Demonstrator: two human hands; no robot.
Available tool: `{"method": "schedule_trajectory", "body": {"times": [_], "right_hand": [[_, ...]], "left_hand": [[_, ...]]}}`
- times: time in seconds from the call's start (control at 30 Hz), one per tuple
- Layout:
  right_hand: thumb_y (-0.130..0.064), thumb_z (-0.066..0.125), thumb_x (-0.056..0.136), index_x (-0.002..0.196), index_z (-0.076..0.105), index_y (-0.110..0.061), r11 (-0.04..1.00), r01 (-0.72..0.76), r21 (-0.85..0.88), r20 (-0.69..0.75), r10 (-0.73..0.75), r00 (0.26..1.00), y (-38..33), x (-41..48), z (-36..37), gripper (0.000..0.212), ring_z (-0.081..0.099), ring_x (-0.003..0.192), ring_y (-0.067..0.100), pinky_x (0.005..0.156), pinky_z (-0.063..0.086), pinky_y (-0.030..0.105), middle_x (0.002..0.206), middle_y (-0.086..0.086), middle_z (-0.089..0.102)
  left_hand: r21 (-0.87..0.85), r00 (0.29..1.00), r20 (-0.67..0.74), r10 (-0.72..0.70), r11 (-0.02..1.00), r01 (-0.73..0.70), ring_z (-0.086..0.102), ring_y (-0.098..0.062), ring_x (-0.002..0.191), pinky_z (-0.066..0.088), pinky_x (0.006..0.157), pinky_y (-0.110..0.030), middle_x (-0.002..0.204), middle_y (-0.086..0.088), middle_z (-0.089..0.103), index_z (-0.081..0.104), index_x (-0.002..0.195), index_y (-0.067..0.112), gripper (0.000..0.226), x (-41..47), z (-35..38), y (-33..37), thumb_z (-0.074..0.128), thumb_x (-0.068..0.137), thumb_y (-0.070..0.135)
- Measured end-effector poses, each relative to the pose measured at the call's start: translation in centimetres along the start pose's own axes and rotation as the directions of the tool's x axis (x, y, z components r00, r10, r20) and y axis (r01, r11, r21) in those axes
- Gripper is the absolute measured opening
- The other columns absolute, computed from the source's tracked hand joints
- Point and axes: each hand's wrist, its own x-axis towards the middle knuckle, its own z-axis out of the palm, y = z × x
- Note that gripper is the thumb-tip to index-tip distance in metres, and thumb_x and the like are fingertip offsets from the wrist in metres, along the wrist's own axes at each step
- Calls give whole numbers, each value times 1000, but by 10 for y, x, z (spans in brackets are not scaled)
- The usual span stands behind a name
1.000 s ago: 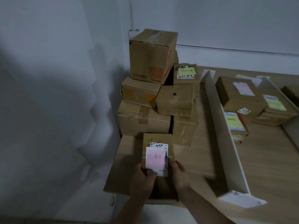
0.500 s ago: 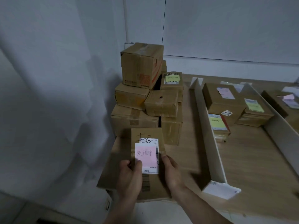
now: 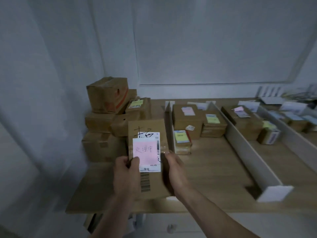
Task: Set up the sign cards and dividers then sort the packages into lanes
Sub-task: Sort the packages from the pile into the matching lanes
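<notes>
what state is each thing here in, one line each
package, held in both hands, label side facing up
pink note, stuck flat on the package's label
left hand, grips the package's left edge
right hand, grips the package's right edge
box pile, stacked by the wall, closed
long divider, standing upright
lane boxes, closed, lying between dividers

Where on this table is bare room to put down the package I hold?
Bare wood lies in front of the yellow-note package, between your right hand on the held package and the long white divider. Another bare strip runs right of that divider. Crowded: the box stack back left and each lane's far end.
</notes>
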Motion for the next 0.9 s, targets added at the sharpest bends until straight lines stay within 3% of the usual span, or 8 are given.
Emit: {"method": "schedule_trajectory", "body": {"times": [0.1, 0.17, 0.23, 0.4, 0.57, 0.77, 0.9], "right_hand": [[-51, 53, 95, 104, 73, -32, 998, 25, 52, -41, -23, 999, -13, -9, -56, 29, 68, 102, 10, 93, 48, 31, 97, -13, 76], [-50, 53, 97, 110, 73, -31, 998, 21, 61, -73, -17, 997, -19, -14, -91, 31, 68, 104, 9, 100, 48, 33, 102, -12, 76], [-47, 54, 97, 113, 74, -28, 996, 40, 76, -115, -31, 993, -23, -17, -126, 32, 70, 105, 12, 105, 47, 42, 104, -9, 77], [-45, 53, 97, 106, 74, -29, 997, 56, 49, -262, -41, 964, -34, -12, -207, 28, 68, 102, 9, 97, 48, 35, 97, -14, 77], [-44, 48, 101, 110, 72, -29, 996, 84, 13, -350, -74, 934, -43, 14, -283, 30, 69, 100, 10, 89, 48, 34, 96, -13, 77], [-42, 53, 100, 106, 71, -31, 997, 69, -38, -474, -79, 877, -54, 69, -373, 22, 69, 102, 15, 94, 49, 38, 102, -9, 77], [-42, 61, 97, 105, 72, -36, 995, 38, -91, -494, -78, 866, -66, 103, -427, 15, 72, 99, 15, 94, 53, 41, 101, -10, 77]], "left_hand": [[8, 997, 76, 31, 999, -32, 67, -19, 87, 56, 83, -48, 107, 4, 65, 48, 97, 44, 37, -29, 41, 23, 50, 68, 66], [8, 990, 132, 44, 999, -46, 67, -19, 89, 55, 86, -47, 109, 6, 65, 47, 97, 48, 35, -49, 68, 39, 49, 68, 67], [2, 980, 188, 66, 998, -67, 65, -19, 90, 54, 87, -46, 111, 5, 63, 48, 100, 46, 38, -66, 94, 52, 49, 68, 66], [-21, 934, 338, 117, 993, -116, 65, -15, 91, 51, 77, -36, 109, 7, 66, 50, 111, 39, 38, -97, 165, 80, 55, 78, 58], [-44, 887, 447, 117, 993, -108, 66, -17, 92, 53, 88, -42, 102, 11, 70, 52, 109, 37, 45, -107, 249, 106, 54, 70, 59], [-62, 803, 581, 130, 991, -116, 61, -13, 90, 45, 77, -33, 104, 9, 65, 47, 115, 33, 32, -107, 357, 137, 60, 88, 44], [-41, 736, 667, 115, 992, -118, 62, -18, 101, 50, 87, -39, 122, 9, 62, 37, 129, 45, 58, -104, 422, 158, 56, 76, 56]]}}
